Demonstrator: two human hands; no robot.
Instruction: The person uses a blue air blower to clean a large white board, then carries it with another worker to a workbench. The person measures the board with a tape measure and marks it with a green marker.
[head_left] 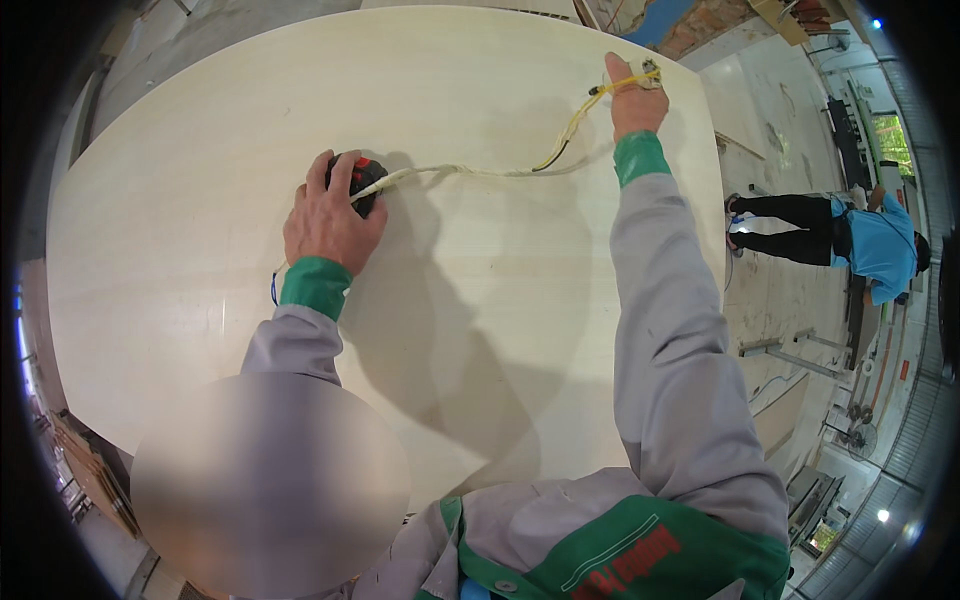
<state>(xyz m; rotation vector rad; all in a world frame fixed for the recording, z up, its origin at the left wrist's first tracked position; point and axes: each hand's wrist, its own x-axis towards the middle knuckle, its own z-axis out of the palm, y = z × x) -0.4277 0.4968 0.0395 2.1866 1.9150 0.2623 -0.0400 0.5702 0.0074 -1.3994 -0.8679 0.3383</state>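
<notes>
My left hand (335, 215) is curled over a rounded black tool with red parts (369, 178), which rests on the pale board (500, 290). What kind of tool it is, I cannot make out under my fingers. From beside the tool, a cream cord (450, 169) runs right across the board and turns yellowish with dark patches. At the board's far right, my right hand (638, 105) is closed on the cord's end, thumb stretched away. A small pale and metallic piece (651, 72) shows at that hand; its kind is unclear.
The large board has a curved far edge and fills most of the view. A blue cord (274, 288) shows by my left wrist. On the right, a person in a blue shirt (885, 245) stands on the floor near metal stands (795, 355) and a fan (860, 436).
</notes>
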